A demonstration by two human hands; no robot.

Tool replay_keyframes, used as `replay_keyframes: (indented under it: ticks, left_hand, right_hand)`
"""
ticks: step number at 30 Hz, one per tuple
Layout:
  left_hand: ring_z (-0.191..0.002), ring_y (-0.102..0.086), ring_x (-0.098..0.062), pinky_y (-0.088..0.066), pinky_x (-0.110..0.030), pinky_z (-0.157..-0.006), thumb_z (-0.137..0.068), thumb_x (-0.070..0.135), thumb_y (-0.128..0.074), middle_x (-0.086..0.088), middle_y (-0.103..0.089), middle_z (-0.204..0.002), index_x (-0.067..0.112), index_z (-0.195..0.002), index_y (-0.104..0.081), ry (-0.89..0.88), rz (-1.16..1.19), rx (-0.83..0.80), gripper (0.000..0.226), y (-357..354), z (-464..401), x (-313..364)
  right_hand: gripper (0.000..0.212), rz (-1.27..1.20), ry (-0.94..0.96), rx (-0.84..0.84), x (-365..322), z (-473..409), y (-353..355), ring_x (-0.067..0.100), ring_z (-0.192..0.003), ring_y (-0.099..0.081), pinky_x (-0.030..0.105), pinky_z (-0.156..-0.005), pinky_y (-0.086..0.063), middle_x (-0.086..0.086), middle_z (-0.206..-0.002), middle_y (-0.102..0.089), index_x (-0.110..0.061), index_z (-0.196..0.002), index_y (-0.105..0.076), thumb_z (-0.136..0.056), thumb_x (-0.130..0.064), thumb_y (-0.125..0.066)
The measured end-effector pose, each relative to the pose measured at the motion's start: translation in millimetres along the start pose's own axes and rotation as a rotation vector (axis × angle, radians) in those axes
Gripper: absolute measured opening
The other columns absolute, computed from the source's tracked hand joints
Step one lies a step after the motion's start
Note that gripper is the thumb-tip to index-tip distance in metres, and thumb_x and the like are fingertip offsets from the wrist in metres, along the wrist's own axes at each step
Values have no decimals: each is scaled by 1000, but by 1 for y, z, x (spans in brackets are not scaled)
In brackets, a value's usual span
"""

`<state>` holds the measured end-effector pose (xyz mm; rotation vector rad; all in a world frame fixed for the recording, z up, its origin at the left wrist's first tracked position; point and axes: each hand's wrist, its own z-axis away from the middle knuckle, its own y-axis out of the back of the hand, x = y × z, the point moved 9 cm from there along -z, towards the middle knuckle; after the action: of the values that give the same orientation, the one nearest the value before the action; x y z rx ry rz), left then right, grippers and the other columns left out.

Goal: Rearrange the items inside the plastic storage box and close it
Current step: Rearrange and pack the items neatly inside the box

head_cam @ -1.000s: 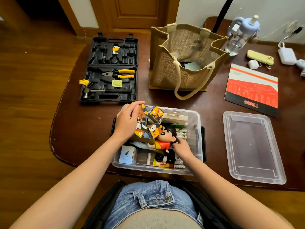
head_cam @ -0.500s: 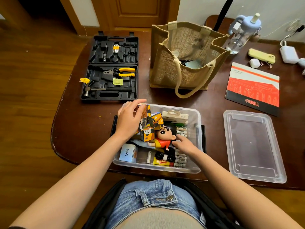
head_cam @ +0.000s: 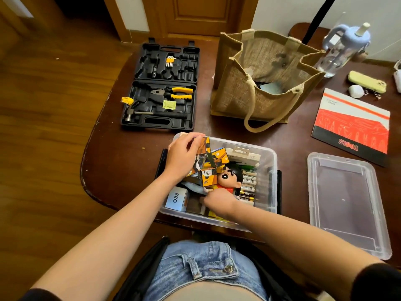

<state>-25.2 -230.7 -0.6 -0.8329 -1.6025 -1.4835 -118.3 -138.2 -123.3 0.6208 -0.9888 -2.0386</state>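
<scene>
Fingers [head_cam: 195,136] of the left hand [head_cam: 182,157] grip one folding picture cube [head_cam: 208,164]; right hand [head_cam: 217,202] pinches one cartoon figurine [head_cam: 230,178] inside the single storage box [head_cam: 272,170], lid [head_cam: 347,203] alongside.

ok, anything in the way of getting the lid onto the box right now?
Yes. Both hands are over the opening: left hand holds the folding cube puzzle above the rim of the box, right hand reaches inside. The lid lies apart, right of it.
</scene>
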Motion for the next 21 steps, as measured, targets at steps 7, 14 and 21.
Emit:
replay_keyframes:
  ticks: [7, 14, 21]
  left_hand:
    - [-101, -57, -11, -46, -42, -93, -98, 30, -47, 24, -56, -91, 24, -106, -68, 24, 14, 5, 23, 0, 0, -5]
    - [-104, -57, -13, -44, -47, -95, -99, 31, -45, 21, -58, -94, 24, -108, -68, 42, 27, 1, 25, -1, 2, -6]
    - [-105, -58, -18, -45, -47, -93, -99, 26, -46, 11, -61, -98, 20, -109, -68, 47, 31, 4, 26, 1, 2, -5]
  right_hand:
    - [25, 61, 3, -57, -8, -13, -13, 34, -97, -64, 38, -69, -51, 16, -106, -68, 0, -106, -65, -92, 4, -45]
    - [28, 66, 47, -82, -9, -11, -17, 34, -96, -65, 37, -63, -46, 16, -106, -67, 2, -120, -55, -95, -1, -42]
    - [27, -89, 70, 49, 6, 29, 0, 34, -76, -63, 35, -51, -37, 18, -87, -65, 2, -118, -45, -91, -2, -42]
